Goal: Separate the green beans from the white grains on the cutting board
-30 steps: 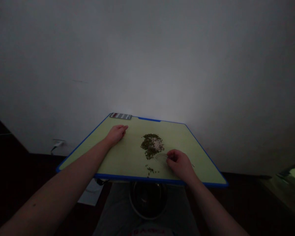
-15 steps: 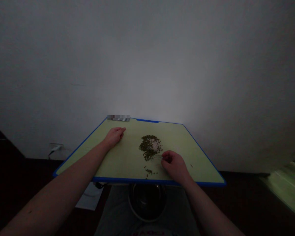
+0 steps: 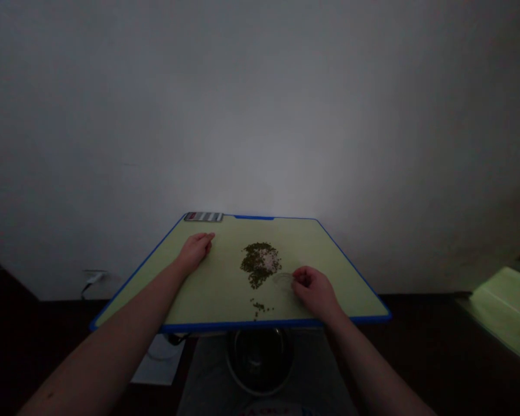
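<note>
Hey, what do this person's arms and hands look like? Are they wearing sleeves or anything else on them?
The left forearm and right forearm are bare, with no sleeves in view. The left hand and right hand wear no gloves. No watch or ring shows, though the light is dim. A small dark mark sits on the left forearm.

2 hands [image 3: 195, 252], 1 board [image 3: 216, 300] w/ 1 big bean heap [image 3: 260, 264], 1 small near pile [image 3: 258, 308], 1 clear dish [image 3: 282, 278], 1 striped pack [image 3: 203, 216] far left; 1 bowl [image 3: 260, 361] near, 1 plug [image 3: 94, 278] left.
</note>
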The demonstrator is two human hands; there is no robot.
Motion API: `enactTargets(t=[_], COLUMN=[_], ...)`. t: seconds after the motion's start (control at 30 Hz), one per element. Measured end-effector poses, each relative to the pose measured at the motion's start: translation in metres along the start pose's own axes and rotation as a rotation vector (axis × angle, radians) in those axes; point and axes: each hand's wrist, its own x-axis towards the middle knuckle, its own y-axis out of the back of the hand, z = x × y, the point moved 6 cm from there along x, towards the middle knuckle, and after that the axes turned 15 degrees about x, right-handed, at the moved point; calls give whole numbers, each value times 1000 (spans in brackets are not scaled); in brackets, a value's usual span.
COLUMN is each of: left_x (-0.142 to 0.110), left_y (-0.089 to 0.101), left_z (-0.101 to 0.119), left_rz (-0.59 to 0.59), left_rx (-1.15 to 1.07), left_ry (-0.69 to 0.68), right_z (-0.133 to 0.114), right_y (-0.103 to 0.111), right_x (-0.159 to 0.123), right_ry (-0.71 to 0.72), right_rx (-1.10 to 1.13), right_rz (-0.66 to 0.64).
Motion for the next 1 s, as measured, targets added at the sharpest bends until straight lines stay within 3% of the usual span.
enactTargets(t=[0.17,0.37,0.57,0.87,1.0], left_x=[-3,-2,-2,-4,-1], left_y=[1,-1,2,4,3], left_z=[4,3,3,5,0], left_rz=[-8,-17,-3,-2,8], left_rx=[57,19,64,13,-16], left_ry=[4,-20,-50,-35,-10], right_z=[-8,-4,-2,-10,-10], right_y=[-13,12,28,6,5], right_x=[-4,4,6,3,4], right_ry=[46,24,57,99,102], right_rx=[-23,-128,-80,-45,-85], right_rz=[-6,144,175,49,72])
